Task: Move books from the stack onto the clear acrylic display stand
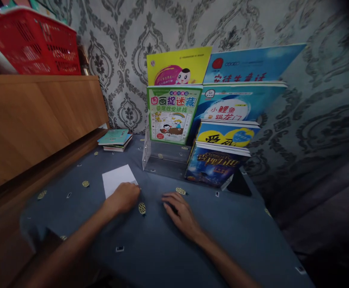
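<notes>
A plain white paper (118, 179), a sheet or perhaps a thin booklet, lies on the table at left of centre. My left hand (125, 197) is closed at its lower right corner, fingers curled by the edge and fingertips hidden. To the right, my right hand (180, 214) rests low over the cloth with fingers loosely stretched and nothing in them. Beyond it stands a clear acrylic rack (165, 162) holding books in steps: a green picture book (174, 120) at left and a dark blue book (214, 166) at front right.
A grey-blue cloth with pineapple prints covers the table (150, 248). Several small books (114, 138) are stacked at the back left, beside a wooden cabinet (39, 120) bearing a red basket (36, 44). A dark flat object (240, 183) lies right of the rack. Patterned wallpaper rises behind.
</notes>
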A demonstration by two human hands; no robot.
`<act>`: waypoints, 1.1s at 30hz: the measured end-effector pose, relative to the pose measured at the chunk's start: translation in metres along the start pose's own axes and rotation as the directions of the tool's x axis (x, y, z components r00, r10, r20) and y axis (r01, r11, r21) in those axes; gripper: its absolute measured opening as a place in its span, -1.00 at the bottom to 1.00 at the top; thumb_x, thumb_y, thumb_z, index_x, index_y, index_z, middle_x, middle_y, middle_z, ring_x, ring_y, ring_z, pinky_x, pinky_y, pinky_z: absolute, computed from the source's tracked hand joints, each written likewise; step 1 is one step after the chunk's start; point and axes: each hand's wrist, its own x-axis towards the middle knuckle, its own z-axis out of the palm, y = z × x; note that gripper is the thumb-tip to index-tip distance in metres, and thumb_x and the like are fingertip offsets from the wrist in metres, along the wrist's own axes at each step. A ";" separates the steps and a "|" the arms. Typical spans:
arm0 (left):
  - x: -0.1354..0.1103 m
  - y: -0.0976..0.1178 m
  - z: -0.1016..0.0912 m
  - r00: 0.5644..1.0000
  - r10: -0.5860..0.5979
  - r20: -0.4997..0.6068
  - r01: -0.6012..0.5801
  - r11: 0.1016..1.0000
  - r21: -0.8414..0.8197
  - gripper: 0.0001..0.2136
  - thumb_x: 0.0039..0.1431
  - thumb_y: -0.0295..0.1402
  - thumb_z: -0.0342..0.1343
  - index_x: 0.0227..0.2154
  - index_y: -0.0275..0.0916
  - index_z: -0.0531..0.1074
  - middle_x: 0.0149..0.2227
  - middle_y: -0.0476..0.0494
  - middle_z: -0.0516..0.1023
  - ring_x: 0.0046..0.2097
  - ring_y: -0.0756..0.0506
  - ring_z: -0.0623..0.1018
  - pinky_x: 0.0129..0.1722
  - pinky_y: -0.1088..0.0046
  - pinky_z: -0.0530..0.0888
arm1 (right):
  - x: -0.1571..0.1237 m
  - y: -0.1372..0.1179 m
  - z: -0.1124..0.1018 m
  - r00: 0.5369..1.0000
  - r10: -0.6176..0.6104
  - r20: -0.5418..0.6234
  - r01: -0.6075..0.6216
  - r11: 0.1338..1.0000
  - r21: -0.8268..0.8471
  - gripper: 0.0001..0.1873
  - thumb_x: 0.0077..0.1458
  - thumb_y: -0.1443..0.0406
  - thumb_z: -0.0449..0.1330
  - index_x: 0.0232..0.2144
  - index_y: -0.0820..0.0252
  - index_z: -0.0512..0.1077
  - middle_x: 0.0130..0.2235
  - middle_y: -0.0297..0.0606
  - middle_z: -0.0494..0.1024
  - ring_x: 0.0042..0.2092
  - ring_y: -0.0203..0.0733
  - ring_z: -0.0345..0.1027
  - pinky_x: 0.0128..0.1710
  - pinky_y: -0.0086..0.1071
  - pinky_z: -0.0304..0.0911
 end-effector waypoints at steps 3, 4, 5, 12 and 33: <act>-0.003 0.031 -0.007 0.994 0.101 -0.034 -0.103 0.994 -0.047 -0.72 0.31 -0.51 -0.10 -0.13 -0.39 0.53 -0.22 -0.40 0.64 -0.15 -0.28 0.67 -0.16 0.23 0.56 | 0.000 -0.003 -0.001 0.999 0.031 -0.032 -0.030 0.999 0.027 -0.66 0.40 0.21 0.00 0.02 0.12 0.52 -0.04 -0.10 0.60 0.04 -0.05 0.45 0.15 -0.05 0.33; -0.004 0.042 -0.009 0.991 0.124 -0.050 -0.127 0.990 -0.059 -0.71 0.34 -0.49 -0.12 -0.10 -0.39 0.52 -0.22 -0.38 0.64 -0.16 -0.27 0.67 -0.18 0.23 0.56 | -0.001 -0.004 -0.002 0.998 0.041 -0.044 -0.040 0.999 0.030 -0.64 0.41 0.20 -0.02 0.05 0.12 0.50 -0.02 -0.10 0.60 0.05 -0.06 0.45 0.16 -0.05 0.32; -0.005 0.052 -0.011 0.989 0.139 -0.058 -0.143 0.988 -0.058 -0.69 0.36 -0.49 -0.15 -0.07 -0.39 0.51 -0.21 -0.37 0.64 -0.17 -0.27 0.66 -0.19 0.22 0.57 | -0.001 -0.004 -0.002 0.997 0.048 -0.053 -0.046 0.998 0.031 -0.62 0.42 0.19 -0.03 0.08 0.12 0.48 0.00 -0.10 0.60 0.06 -0.06 0.46 0.18 -0.05 0.31; -0.003 0.081 0.000 0.987 0.140 -0.078 -0.146 0.987 -0.074 -0.69 0.40 -0.49 -0.15 0.00 -0.29 0.48 -0.03 -0.30 0.57 0.04 -0.26 0.56 -0.07 0.19 0.57 | -0.003 -0.004 -0.002 0.999 0.035 -0.031 -0.035 0.999 -0.002 -0.70 0.38 0.30 0.02 0.01 0.17 0.50 -0.04 -0.10 0.60 0.04 -0.07 0.45 0.14 -0.12 0.35; 0.041 -0.013 0.053 0.923 -0.184 -0.338 0.146 0.980 -0.134 -0.58 0.40 -0.44 -0.17 0.23 -0.31 0.37 0.25 -0.38 0.43 0.23 -0.27 0.46 0.18 0.07 0.40 | -0.007 -0.006 0.001 0.995 -0.097 0.034 0.101 0.977 -0.186 -0.76 0.29 0.42 0.08 -0.16 0.16 0.54 -0.04 -0.13 0.61 0.03 -0.08 0.43 0.07 -0.18 0.38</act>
